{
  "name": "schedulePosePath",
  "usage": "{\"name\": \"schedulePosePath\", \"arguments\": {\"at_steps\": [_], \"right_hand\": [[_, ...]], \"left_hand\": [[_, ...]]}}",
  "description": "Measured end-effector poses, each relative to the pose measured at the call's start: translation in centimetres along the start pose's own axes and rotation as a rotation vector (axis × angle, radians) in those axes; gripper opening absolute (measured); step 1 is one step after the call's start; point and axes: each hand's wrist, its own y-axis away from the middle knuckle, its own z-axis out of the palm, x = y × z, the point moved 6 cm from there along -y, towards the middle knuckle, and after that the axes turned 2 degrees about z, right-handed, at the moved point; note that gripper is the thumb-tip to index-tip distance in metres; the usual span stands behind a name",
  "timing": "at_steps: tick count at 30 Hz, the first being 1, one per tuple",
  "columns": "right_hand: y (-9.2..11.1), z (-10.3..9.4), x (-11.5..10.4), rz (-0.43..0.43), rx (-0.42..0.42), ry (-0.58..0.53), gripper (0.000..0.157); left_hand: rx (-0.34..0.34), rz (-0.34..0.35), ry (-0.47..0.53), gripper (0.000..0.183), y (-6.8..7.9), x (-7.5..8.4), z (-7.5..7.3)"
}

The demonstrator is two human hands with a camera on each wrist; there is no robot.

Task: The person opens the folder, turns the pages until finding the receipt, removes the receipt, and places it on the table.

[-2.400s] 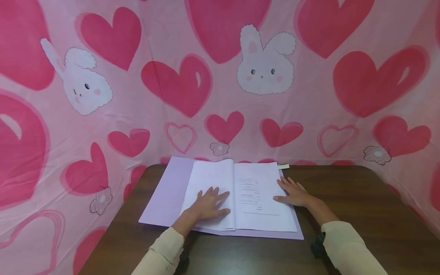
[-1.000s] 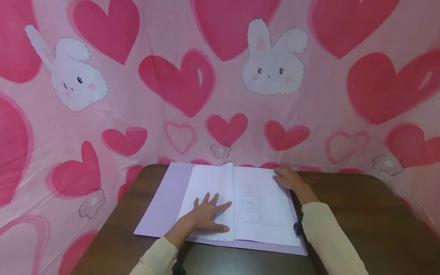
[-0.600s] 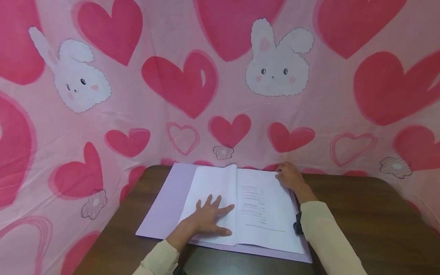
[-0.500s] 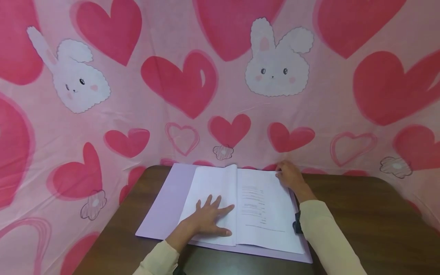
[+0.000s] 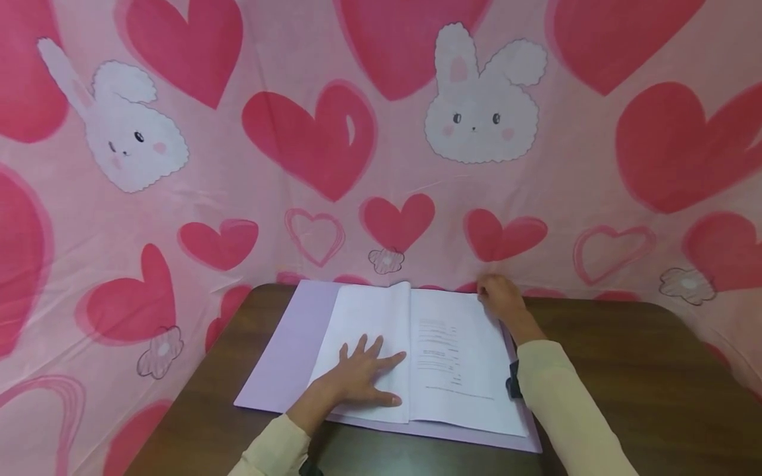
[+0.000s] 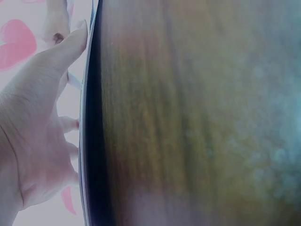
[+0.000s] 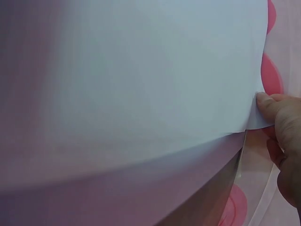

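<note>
An open lilac folder (image 5: 288,354) lies on the table with white sheets in it. My left hand (image 5: 360,380) rests on the blank left page (image 5: 360,314), fingers spread and thumb out. At the far right corner of the printed right page (image 5: 458,410), my right hand (image 5: 502,299) pinches the paper. In the right wrist view, the thumb and fingers of the right hand (image 7: 284,122) hold the sheet's bent corner (image 7: 257,117). The left wrist view has the left hand (image 6: 35,113) edge-on, beside the folder's edge.
The dark wooden table (image 5: 619,383) extends to the right of the folder and in front of it. Behind its far edge hangs a pink cloth (image 5: 393,165) with hearts and rabbits. Dark wrist devices (image 5: 514,382) show at the sleeves.
My right hand has moved from lying flat on the right page's edge to its far corner, where it now pinches the paper. A pale tab seen there earlier is hidden. The left hand stays put.
</note>
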Motion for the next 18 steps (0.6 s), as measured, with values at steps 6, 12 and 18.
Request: {"name": "schedulePosePath", "arguments": {"at_steps": [6,12,18], "right_hand": [[-0.03,-0.24,0.21,0.010,-0.019,0.001,0.014],[-0.02,-0.61,0.13,0.009,0.005,0.034,0.012],[0.32,-0.47,0.70,0.022,0.016,-0.059,0.018]], "left_hand": [[0.001,-0.003,0.010,0.087,-0.16,0.01,-0.06],[0.004,0.001,0.018,0.087,-0.05,0.18,-0.08],[0.007,0.001,0.017,0.087,-0.19,0.08,0.03]]}}
